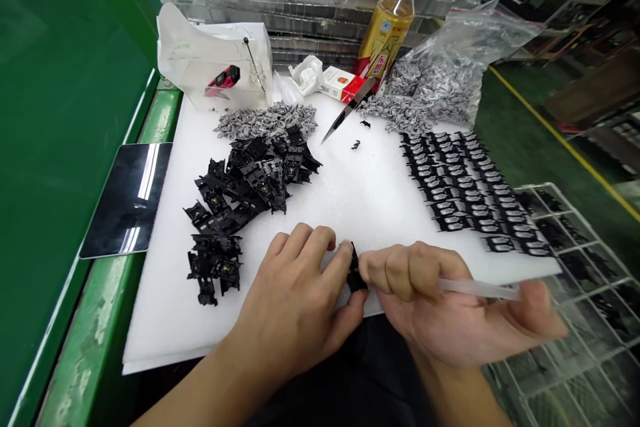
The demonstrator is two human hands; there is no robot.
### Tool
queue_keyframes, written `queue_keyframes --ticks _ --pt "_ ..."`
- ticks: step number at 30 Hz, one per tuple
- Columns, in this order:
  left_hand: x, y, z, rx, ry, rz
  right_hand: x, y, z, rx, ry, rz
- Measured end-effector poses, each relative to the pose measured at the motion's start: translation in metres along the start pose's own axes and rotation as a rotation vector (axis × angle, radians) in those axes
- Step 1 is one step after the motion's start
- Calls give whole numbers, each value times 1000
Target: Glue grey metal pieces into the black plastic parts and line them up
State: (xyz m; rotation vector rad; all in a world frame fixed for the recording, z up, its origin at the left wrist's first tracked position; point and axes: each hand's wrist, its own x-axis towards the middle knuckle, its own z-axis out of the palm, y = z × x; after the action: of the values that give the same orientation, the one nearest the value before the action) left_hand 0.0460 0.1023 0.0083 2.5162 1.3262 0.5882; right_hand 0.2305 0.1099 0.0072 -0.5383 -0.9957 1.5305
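My left hand (295, 293) pinches a small black plastic part (355, 273) between thumb and fingers at the near edge of the white foam mat (365, 193). My right hand (450, 307) is closed, fingertips touching the same part, with a clear thin stick (480, 289) lying across its palm. A loose heap of black parts (245, 193) lies left of centre. Neat rows of black parts (470, 190) fill the mat's right side. A pile of small silver metal pieces (267, 120) sits behind the heap.
A clear bag of silver pieces (445, 73), a yellow bottle (387, 27), a red-white box (343, 85) and tweezers (347, 110) stand at the back. A white plastic box (215, 63) is back left, a dark phone (127, 200) on the green ledge, clear compartment trays (575, 240) on the right.
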Motion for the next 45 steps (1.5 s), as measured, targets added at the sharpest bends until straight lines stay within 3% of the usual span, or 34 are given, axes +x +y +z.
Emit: queue_keyframes --ticks 12,16,19,21,26,28,30,34,39,42,45 --pt "0 -1 0 -2 -7 1 -5 1 -1 -18 -4 14" --pt "-1 -1 0 -18 -9 -10 -1 -12 -5 23 5 19" --pt "-1 -1 -1 -32 -28 -25 23 -25 -4 -13 34 -49" --pt "-1 -1 -2 -34 -33 -27 47 -27 2 -183 11 -99" --pt "-3 0 -4 -51 -42 -57 91 -18 12 -687 -192 29" --pt "-5 0 -3 -72 -53 -78 99 -23 0 -775 -221 14" --pt "-6 -1 -2 -81 -67 -88 112 -33 -21 -855 -160 -60" --pt "-7 -4 0 -65 -73 -87 170 -37 -56 -1112 -77 -161" --pt "-9 -7 7 -53 -44 -89 234 -6 -52 -1361 -387 -137" --pt "-9 -10 12 -22 -17 -71 244 9 -43 -1430 -530 -108" --pt "-8 -12 16 16 11 -51 242 16 -44 -1485 -555 -121"
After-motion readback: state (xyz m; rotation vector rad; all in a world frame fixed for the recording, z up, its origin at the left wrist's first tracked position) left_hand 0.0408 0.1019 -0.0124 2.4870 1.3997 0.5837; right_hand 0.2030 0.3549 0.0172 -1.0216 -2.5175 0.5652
